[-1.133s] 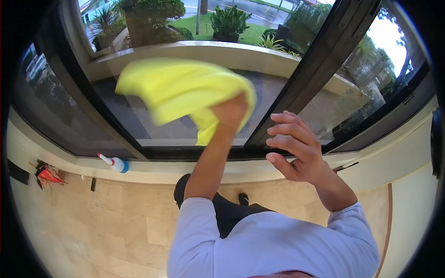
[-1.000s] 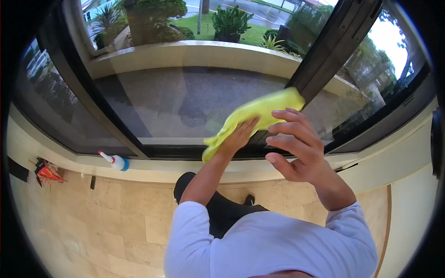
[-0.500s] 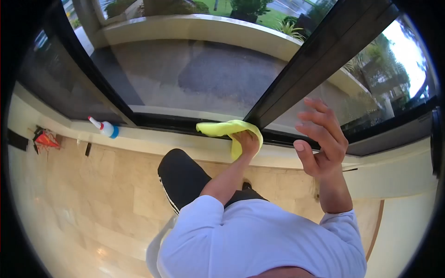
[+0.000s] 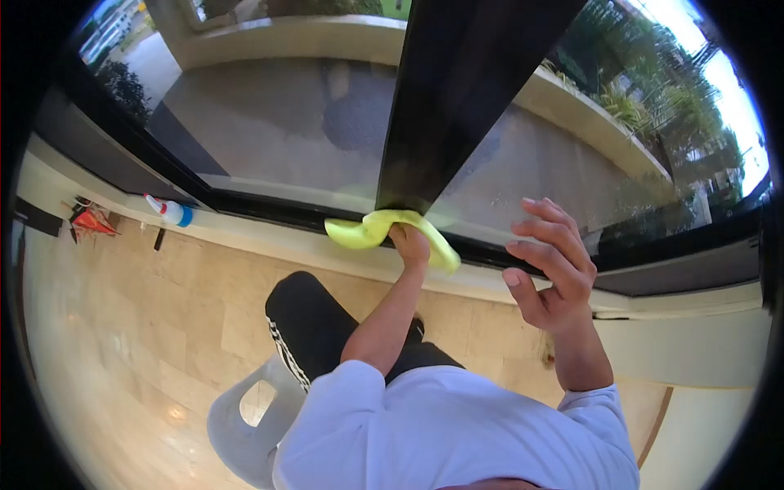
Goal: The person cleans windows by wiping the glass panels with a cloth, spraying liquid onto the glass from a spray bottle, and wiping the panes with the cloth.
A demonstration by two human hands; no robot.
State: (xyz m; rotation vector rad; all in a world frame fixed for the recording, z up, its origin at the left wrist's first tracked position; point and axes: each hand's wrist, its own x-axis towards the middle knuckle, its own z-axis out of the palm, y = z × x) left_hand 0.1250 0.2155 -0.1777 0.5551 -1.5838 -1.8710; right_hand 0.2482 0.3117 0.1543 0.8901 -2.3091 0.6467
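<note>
A yellow-green cloth (image 4: pixel 355 233) lies bunched along the black window frame (image 4: pixel 286 214), at the foot of the thick dark post (image 4: pixel 433 106). My left hand (image 4: pixel 411 245) is closed on the cloth and presses it to the frame; the fingertips are partly hidden in its folds. To the right, my right hand (image 4: pixel 555 265) is raised in front of the window glass (image 4: pixel 523 175), fingers apart and curved, holding nothing. Whether its fingertips touch the glass, I cannot tell.
A white spray bottle (image 4: pixel 173 212) with a blue base and red tip stands on the ledge at left. Red and black items (image 4: pixel 92 220) lie beyond it near the wall. A grey plastic chair (image 4: pixel 237 425) is behind my leg on the tiled floor (image 4: pixel 147 343).
My view has turned to the right, so the post looks more upright and more of the chair shows. The cloth has shifted shape under my left hand. My right hand stays raised and open.
</note>
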